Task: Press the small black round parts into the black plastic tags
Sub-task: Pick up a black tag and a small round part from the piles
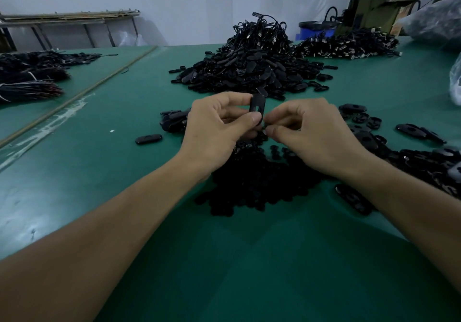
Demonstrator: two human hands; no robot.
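L hand (217,127) pinches tag (257,105) upright btwn thumb & forefinger, above the table (124,147). R hand (311,134) pinches a tiny dark bit at tag's lower end, prob. a round part (265,125).

Risks: part slips & drops into parts heap (249,187) right below tag, lost among the rest. Seats crooked if off the hole. Tag twists in so light a pinch.

Containers: blue bin (315,30) far behind tag, to the right; contents can't tell. Clear bag (434,19) further right, stuffed; contents unclear.

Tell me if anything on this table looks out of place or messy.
A whitish smeared streak runs beside the strip on the green table, left of the left hand; looks like residue.
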